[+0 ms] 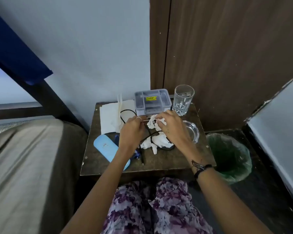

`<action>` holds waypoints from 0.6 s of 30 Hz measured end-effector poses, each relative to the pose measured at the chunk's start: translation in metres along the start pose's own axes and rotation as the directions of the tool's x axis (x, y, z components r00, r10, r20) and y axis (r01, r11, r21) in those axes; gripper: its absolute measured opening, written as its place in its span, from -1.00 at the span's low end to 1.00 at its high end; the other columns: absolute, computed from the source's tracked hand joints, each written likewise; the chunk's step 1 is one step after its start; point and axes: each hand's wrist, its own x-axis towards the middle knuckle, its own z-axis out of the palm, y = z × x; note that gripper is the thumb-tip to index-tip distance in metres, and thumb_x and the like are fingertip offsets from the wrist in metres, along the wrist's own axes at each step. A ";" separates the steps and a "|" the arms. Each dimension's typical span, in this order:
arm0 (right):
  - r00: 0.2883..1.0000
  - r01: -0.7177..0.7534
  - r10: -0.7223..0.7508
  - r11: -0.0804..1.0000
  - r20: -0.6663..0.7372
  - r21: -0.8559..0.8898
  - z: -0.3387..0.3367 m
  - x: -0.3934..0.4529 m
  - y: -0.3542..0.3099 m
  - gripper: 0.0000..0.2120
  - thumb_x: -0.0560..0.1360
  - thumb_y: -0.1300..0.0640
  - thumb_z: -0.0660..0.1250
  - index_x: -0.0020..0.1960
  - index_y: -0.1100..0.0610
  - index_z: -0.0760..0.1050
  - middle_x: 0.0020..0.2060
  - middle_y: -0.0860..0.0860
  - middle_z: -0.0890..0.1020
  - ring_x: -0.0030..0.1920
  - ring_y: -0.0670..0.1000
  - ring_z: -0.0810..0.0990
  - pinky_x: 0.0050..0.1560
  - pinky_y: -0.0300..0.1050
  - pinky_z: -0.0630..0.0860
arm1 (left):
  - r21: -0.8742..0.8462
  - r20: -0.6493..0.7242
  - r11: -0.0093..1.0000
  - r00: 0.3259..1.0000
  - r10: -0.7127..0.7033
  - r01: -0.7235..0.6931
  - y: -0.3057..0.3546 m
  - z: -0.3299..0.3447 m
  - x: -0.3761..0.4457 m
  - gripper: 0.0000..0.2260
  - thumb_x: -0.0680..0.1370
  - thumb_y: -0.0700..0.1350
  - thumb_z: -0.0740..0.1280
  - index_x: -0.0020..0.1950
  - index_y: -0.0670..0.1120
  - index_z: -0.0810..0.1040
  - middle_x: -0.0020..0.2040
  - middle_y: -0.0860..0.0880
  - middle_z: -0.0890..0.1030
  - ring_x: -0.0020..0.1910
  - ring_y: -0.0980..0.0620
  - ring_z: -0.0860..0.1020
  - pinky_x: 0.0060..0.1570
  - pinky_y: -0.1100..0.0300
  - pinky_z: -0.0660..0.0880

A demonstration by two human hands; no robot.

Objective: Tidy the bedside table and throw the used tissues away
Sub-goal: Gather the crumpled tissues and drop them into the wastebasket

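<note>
Filling the left side of the frame is a bed (29, 157) with a grey-brown cover. In the centre stands the dark wooden bench (181, 159), and at the lower right of it a bin (230, 157) with a green liner sits on the floor. On the bench, at the back, there is a grey plastic box (152, 101) with a yellow label, a clear glass (183, 100) right of it, and flat white paper (110, 117) to the left. A light blue case (105, 147) lies at the front left. One crumpled tissue (153, 143) rests in the middle, over a black cable (128, 114). The right hand (172, 128) pinches a second crumpled tissue (152, 123) just in front of the box. The left hand (132, 130) is close beside it, fingers curled around something thin; what it is cannot be told.
</note>
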 end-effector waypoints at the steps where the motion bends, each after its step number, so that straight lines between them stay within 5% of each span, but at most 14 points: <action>1: 0.999 -0.035 0.035 0.999 -0.007 0.001 0.001 -0.005 0.002 -0.84 0.51 0.15 0.31 0.07 0.13 0.59 -0.03 0.05 0.60 0.01 0.03 0.53 -0.17 -0.19 0.38 | -0.014 0.001 1.000 1.000 -0.018 0.018 -0.003 0.003 -0.004 -0.74 0.55 -0.25 0.16 0.17 -0.14 0.55 0.06 -0.17 0.60 0.05 -0.14 0.52 -0.06 -0.03 0.51; 7: 0.970 -0.199 0.204 0.979 0.135 -0.050 0.025 -0.029 0.011 -0.84 0.48 0.07 0.37 0.01 0.12 0.61 -0.07 0.02 0.62 -0.13 0.02 0.60 -0.21 -0.22 0.46 | -0.123 -0.033 0.987 0.994 -0.108 0.103 -0.014 0.031 -0.023 -0.98 0.54 -0.18 0.24 -0.06 -0.12 0.44 -0.09 -0.06 0.55 -0.12 -0.07 0.52 -0.21 0.03 0.48; 12: 0.982 -0.159 0.175 0.969 0.065 -0.191 0.047 -0.035 0.017 -0.68 0.42 0.06 0.43 0.14 0.11 0.55 -0.02 0.07 0.58 0.02 0.09 0.58 0.05 0.01 0.52 | -0.254 -0.068 0.951 0.978 -0.198 0.175 -0.013 0.043 -0.038 -0.84 0.53 -0.14 0.30 -0.19 -0.14 0.37 -0.22 -0.02 0.48 -0.28 0.03 0.44 -0.28 0.23 0.33; 16: 0.990 -0.143 0.143 0.950 -0.022 -0.276 0.057 -0.037 0.018 -0.70 0.42 0.08 0.42 0.12 0.13 0.56 -0.08 0.09 0.57 -0.02 0.13 0.56 0.02 0.02 0.48 | -0.270 -0.054 0.947 0.980 -0.193 0.172 -0.010 0.055 -0.050 -0.93 0.56 -0.14 0.27 -0.05 -0.13 0.44 -0.05 -0.01 0.50 -0.15 0.03 0.53 -0.22 0.28 0.37; 18: 0.990 -0.141 0.130 0.951 -0.055 -0.277 0.059 -0.036 0.020 -0.76 0.43 0.08 0.42 0.05 0.16 0.59 -0.12 0.09 0.56 -0.07 0.12 0.56 -0.02 0.02 0.50 | -0.212 -0.042 0.967 0.987 -0.154 0.141 -0.011 0.061 -0.051 -0.79 0.56 -0.16 0.26 0.19 -0.14 0.48 0.15 -0.04 0.50 0.05 -0.01 0.54 -0.06 0.21 0.44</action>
